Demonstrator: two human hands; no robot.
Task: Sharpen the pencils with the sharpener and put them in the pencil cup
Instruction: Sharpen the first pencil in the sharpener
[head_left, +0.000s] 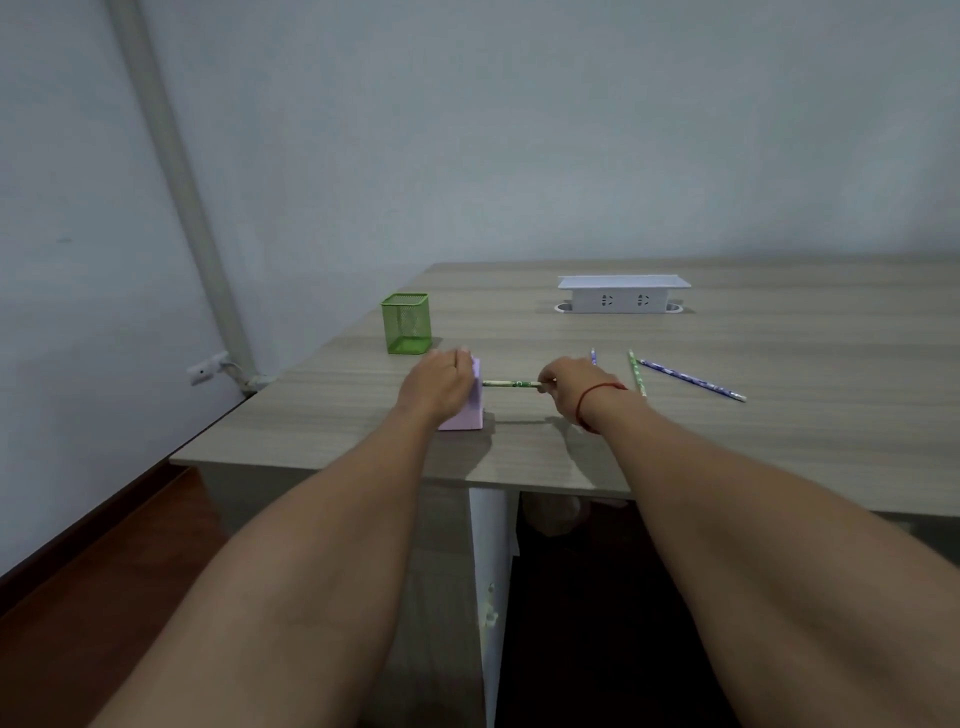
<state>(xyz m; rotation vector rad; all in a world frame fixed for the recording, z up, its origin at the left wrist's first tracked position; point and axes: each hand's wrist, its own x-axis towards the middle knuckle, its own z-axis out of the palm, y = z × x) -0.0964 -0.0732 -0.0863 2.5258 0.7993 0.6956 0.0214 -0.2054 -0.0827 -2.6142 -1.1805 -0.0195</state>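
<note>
My left hand covers most of the pink sharpener, so the slot's hidden. My fingers look curled over its top, holding it down on the table. The green pencil runs level from the sharpener's right side to my right hand, which pinches the back end. The spare pencils lie further right, one half hidden behind my hand. The pencil cup stands just behind the sharpener.

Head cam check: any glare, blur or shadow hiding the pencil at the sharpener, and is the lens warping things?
Head view: no glare, mildly soft throughout; the pencil between the pink sharpener and the right hand reads clearly; soft shadows fall toward the near table edge without covering it; the left hand hides the sharpener's top; wide-angle stretch swells both forearms near the bottom.
</note>
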